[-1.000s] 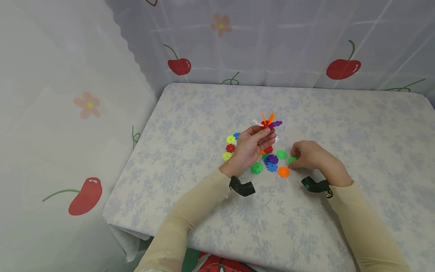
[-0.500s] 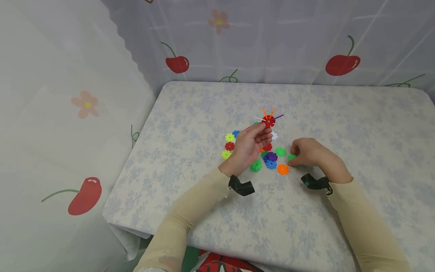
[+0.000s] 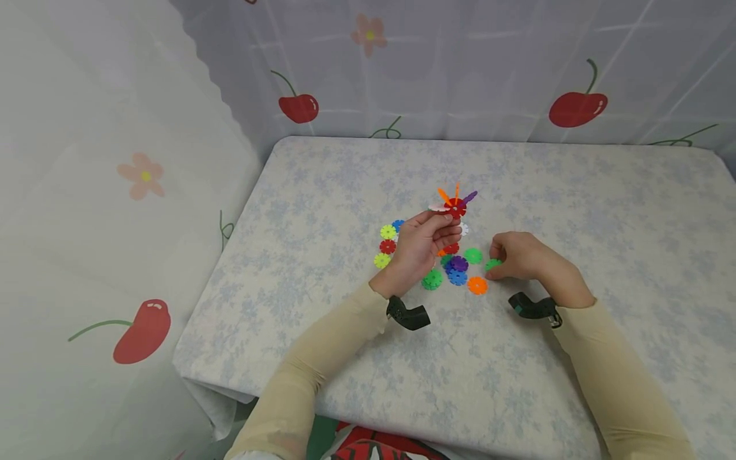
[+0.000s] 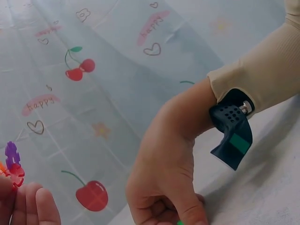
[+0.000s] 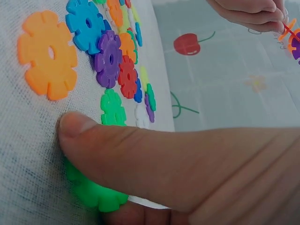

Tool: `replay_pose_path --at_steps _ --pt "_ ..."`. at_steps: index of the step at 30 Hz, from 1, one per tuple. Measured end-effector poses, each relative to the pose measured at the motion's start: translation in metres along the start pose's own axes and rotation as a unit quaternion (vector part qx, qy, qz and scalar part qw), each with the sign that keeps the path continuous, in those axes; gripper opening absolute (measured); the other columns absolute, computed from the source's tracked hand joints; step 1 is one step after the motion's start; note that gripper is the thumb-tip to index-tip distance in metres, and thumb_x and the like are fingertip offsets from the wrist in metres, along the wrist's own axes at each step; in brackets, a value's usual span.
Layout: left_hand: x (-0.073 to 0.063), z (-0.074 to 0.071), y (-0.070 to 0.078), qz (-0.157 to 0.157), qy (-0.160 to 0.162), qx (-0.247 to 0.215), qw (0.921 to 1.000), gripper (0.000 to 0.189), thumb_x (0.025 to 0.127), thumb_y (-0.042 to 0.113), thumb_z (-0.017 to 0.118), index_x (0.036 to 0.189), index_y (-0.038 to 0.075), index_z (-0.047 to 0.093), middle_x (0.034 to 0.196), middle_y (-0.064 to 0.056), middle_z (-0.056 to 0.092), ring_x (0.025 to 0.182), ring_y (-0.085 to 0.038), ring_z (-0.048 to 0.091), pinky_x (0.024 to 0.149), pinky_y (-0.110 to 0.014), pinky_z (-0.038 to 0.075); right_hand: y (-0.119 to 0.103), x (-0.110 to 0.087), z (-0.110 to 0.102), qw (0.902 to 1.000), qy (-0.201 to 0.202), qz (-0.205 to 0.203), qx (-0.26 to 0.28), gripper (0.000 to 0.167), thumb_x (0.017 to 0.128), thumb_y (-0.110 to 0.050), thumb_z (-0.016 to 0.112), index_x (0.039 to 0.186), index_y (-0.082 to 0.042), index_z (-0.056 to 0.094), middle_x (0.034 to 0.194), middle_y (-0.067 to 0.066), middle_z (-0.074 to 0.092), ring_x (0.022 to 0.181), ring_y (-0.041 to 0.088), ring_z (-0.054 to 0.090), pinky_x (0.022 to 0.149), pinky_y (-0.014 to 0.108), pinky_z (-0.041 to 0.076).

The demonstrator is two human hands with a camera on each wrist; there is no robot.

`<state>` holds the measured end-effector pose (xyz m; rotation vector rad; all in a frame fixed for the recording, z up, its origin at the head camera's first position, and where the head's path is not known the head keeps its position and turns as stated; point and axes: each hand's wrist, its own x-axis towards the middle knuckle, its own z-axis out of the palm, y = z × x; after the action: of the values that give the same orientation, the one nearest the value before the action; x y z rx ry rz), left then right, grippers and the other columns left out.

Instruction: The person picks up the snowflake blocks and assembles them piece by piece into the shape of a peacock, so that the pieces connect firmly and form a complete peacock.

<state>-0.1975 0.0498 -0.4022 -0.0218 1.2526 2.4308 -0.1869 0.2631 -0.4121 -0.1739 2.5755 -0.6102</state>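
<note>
In the head view my left hand (image 3: pixel 415 248), raised over the table, pinches a red snowflake building disc (image 3: pixel 456 208) between thumb and fingers. Slotted into that disc's edge are two orange discs (image 3: pixel 443 195), a purple disc (image 3: pixel 470 197) and a white disc (image 3: pixel 437 207), fanned out like petals. Down at the tabletop, my right hand (image 3: pixel 522 260) has its thumb and fingers around a light green disc (image 3: pixel 493 263). The right wrist view shows the thumb lying across this green disc (image 5: pixel 97 193), hiding part of it.
Loose notched discs lie scattered between the hands, among them an orange disc (image 3: pixel 477 285), a green disc (image 3: pixel 432 280), a purple disc (image 3: pixel 459 263) and a yellow disc (image 3: pixel 382 260). A patterned cloth (image 3: pixel 345 185) covers the table. Printed curtains (image 3: pixel 448 76) hang behind it.
My left hand has turned the joined discs back and forth, so the red disc now faces the head camera more than a second ago. My right hand has stayed at the green disc.
</note>
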Motion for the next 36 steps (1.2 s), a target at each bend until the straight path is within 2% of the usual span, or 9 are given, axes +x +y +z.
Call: replay_pose_path --at_steps 4,8,13,16,21,24,29,36 --pt "0.0 -0.001 -0.001 0.01 -0.007 0.025 0.9996 0.016 0.103 0.002 0.054 0.093 0.007 0.065 0.082 0.001 0.071 0.073 -0.006 0.07 0.072 -0.018 0.061 0.001 -0.002 -0.001 0.9999 -0.003 -0.012 0.004 0.035 0.082 -0.022 0.084 0.09 -0.004 0.055 0.076 0.006 0.049 0.07 0.021 0.048 0.06 0.03 0.039" --pt "-0.001 -0.001 -0.001 0.029 -0.02 0.057 0.9977 0.009 0.101 0.0 0.057 0.1 -0.005 0.064 0.08 0.001 0.071 0.072 -0.005 0.071 0.072 -0.018 0.061 0.001 -0.004 -0.002 0.9993 -0.003 -0.035 0.014 0.028 0.085 -0.015 0.081 0.094 -0.003 0.057 0.079 0.007 0.051 0.071 0.022 0.049 0.061 0.03 0.041" --pt "-0.002 -0.001 -0.001 0.047 -0.031 0.097 0.9937 0.019 0.1 0.001 0.059 0.108 -0.017 0.062 0.079 0.002 0.071 0.07 -0.005 0.071 0.074 -0.02 0.061 0.0 -0.006 -0.005 0.9981 0.014 -0.058 0.018 0.019 0.087 -0.01 0.077 0.098 -0.004 0.062 0.083 0.009 0.056 0.073 0.022 0.051 0.062 0.031 0.044" --pt "-0.002 -0.001 -0.002 0.047 -0.036 0.108 0.9923 0.02 0.1 0.001 0.059 0.108 -0.017 0.062 0.079 0.003 0.072 0.071 -0.005 0.072 0.074 -0.021 0.062 0.0 -0.008 -0.008 0.9962 0.042 -0.074 0.022 0.015 0.089 -0.009 0.074 0.099 -0.004 0.064 0.088 0.012 0.063 0.075 0.022 0.054 0.064 0.031 0.047" --pt "-0.001 -0.002 -0.002 0.034 -0.045 0.104 0.993 0.013 0.1 0.001 0.058 0.103 -0.011 0.062 0.08 0.005 0.073 0.071 -0.005 0.072 0.073 -0.02 0.062 -0.002 -0.016 -0.016 0.9898 0.099 -0.083 0.061 0.015 0.092 -0.009 0.072 0.102 -0.004 0.062 0.091 0.014 0.067 0.07 0.022 0.062 0.063 0.031 0.051" --pt "-0.002 -0.001 -0.001 0.029 -0.049 0.095 0.9938 0.009 0.101 0.0 0.058 0.1 -0.006 0.063 0.08 0.004 0.073 0.07 -0.005 0.072 0.072 -0.02 0.062 -0.005 -0.022 -0.02 0.9836 0.136 -0.081 0.087 0.015 0.094 -0.01 0.071 0.104 -0.004 0.062 0.092 0.013 0.066 0.068 0.022 0.066 0.061 0.03 0.052" --pt "-0.002 -0.001 -0.001 0.023 -0.058 0.09 0.994 0.008 0.101 0.001 0.057 0.096 -0.001 0.063 0.081 0.003 0.073 0.07 -0.005 0.072 0.072 -0.02 0.062 -0.009 -0.032 -0.024 0.967 0.206 -0.092 0.119 0.018 0.096 -0.013 0.07 0.11 -0.004 0.062 0.095 0.015 0.068 0.066 0.019 0.066 0.055 0.026 0.05" --pt "-0.003 -0.001 -0.002 0.022 -0.073 0.108 0.9912 0.009 0.103 0.002 0.056 0.096 0.0 0.061 0.082 0.003 0.073 0.07 -0.006 0.072 0.072 -0.02 0.062 -0.018 -0.044 -0.025 0.9415 0.275 -0.113 0.159 0.016 0.095 -0.01 0.071 0.11 -0.005 0.067 0.092 0.016 0.072 0.063 0.0 0.063 0.055 0.02 0.053"
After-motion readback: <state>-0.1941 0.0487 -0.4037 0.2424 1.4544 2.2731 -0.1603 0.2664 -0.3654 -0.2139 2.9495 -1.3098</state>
